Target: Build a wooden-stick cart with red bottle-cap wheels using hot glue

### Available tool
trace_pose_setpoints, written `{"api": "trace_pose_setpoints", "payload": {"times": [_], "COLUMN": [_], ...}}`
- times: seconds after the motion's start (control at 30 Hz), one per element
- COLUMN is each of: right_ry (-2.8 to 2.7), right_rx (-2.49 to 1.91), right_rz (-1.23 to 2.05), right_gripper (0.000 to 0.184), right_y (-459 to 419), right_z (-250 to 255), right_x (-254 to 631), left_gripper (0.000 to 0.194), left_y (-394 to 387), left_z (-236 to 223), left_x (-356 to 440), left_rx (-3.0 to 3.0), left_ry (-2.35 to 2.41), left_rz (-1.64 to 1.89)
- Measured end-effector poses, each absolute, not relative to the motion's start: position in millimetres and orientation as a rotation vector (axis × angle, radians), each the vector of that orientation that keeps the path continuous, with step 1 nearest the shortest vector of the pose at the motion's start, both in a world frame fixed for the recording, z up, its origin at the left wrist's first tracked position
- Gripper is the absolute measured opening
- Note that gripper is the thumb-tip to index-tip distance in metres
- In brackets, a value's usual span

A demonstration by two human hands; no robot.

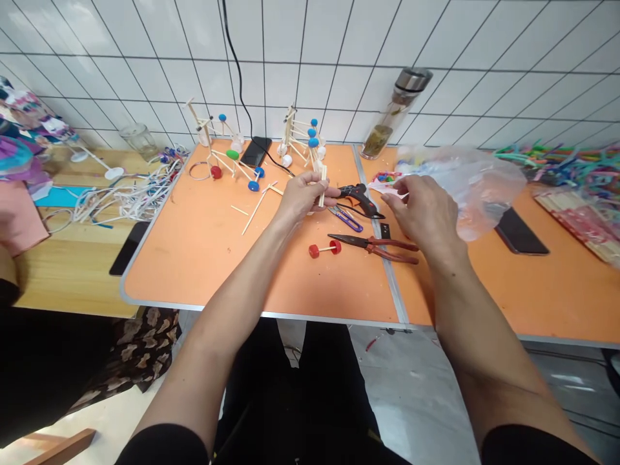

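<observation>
Several short wooden sticks (323,186) stand upright in a bundle between the fingers of my left hand (305,194), above the orange table. My right hand (429,210) is closed at the edge of a pink-edged plastic bag (387,183) with small coloured pieces in it; its fingertips are partly hidden. Between the hands lie a black hot glue gun (361,199) and purple-handled thread snips (347,219). Pliers with red-brown handles (371,245) lie nearer to me. Beside their tips sits a stick with a red wheel on each end (324,249).
Two stick frames with coloured bottle-cap wheels (232,155) (303,139) stand at the back, near a phone (256,152). A glass tea bottle (397,113) stands by the tiled wall. Right are a clear plastic bag (465,181) and another phone (522,232). Tangled white cords (126,194) lie left.
</observation>
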State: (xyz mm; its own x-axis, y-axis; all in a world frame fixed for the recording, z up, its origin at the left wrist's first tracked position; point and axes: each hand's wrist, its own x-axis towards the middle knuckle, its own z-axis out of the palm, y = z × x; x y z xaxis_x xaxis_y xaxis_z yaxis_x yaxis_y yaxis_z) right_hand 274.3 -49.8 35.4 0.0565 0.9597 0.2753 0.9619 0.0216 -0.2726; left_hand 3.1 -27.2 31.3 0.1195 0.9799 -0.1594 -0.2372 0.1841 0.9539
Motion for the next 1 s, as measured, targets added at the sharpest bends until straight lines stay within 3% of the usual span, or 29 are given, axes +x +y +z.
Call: {"api": "trace_pose_setpoints", "payload": {"times": [0.1,0.23,0.3,0.5,0.87,1.0], "right_ry": [-1.898,-2.077,-2.181,-2.236,-2.241,-2.249], "right_rx": [-1.745,-1.32,-1.198,-0.894,-0.88,-0.864], "right_rz": [0.233,0.397,0.368,0.222,0.1,0.106], "right_gripper": [0.037,0.099,0.108,0.083,0.067,0.063], "right_y": [-43.5,-35.7,-28.3,-9.1,-13.9,-17.2], "right_z": [31.8,30.2,25.8,-3.3,-11.5,-9.4], "right_x": [264.5,229.2,215.8,213.9,217.2,211.2], "left_gripper": [0.02,0.021,0.024,0.029,0.012,0.027], "left_y": [-27.8,-29.5,-29.8,-26.4,-23.1,-23.1], "left_z": [29.8,33.8,36.2,31.7,16.2,17.2], "left_x": [3.3,2.9,3.1,4.4,4.9,0.8], "left_rx": [0.912,0.886,0.872,0.873,1.016,1.114], "left_ry": [0.994,0.922,0.92,0.903,0.864,0.907], "left_rz": [1.078,1.019,0.997,0.963,0.961,0.964]}}
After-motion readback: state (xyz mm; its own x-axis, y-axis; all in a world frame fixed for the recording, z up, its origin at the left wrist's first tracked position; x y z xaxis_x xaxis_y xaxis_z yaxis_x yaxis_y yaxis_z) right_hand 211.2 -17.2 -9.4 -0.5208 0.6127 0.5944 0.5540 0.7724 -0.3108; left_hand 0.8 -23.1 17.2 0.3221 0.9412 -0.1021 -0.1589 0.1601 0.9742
